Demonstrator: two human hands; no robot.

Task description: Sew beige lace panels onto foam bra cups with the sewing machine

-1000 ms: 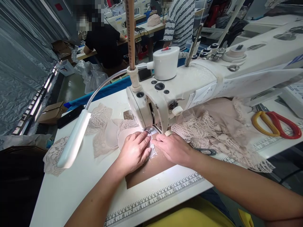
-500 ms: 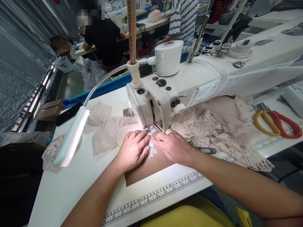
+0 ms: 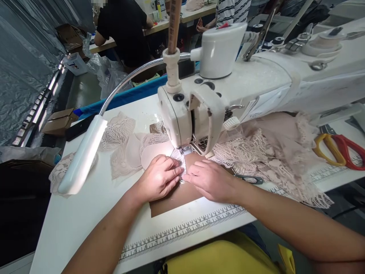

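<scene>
A: ok so what's the grip like here?

B: Left hand [image 3: 159, 177] and right hand [image 3: 212, 180] both have fingertips drawn in narrow on a small white strip of thin cloth [image 3: 179, 157] with a lacy-looking edge. Pinched or just pressed flat? Can't tell, the fingers cover it.

A: How far along, you reckon?

B: Mid-seam is my guess. The far end is up at the small metal presser foot [image 3: 186, 149], and the near end isn't through yet. Stitches are too small to make out, so no idea how much is sewn.

A: And where's the strip vs the fingers?

B: Between the hands, running from the fingertips away to the foot, over a flat brown plate [image 3: 176, 203]. A smooth beige moulded cup [image 3: 152, 154] sits just beyond the left knuckles, can't tell if it's joined on.

A: Anything else around?

B: Crumpled heap of beige lace and mesh [image 3: 256, 148] right of the glossy white sewing machine head [image 3: 173, 118], finished or pending, who knows. Scissors with yellow and red handles [image 3: 330, 150] lie well apart, far right.
</scene>
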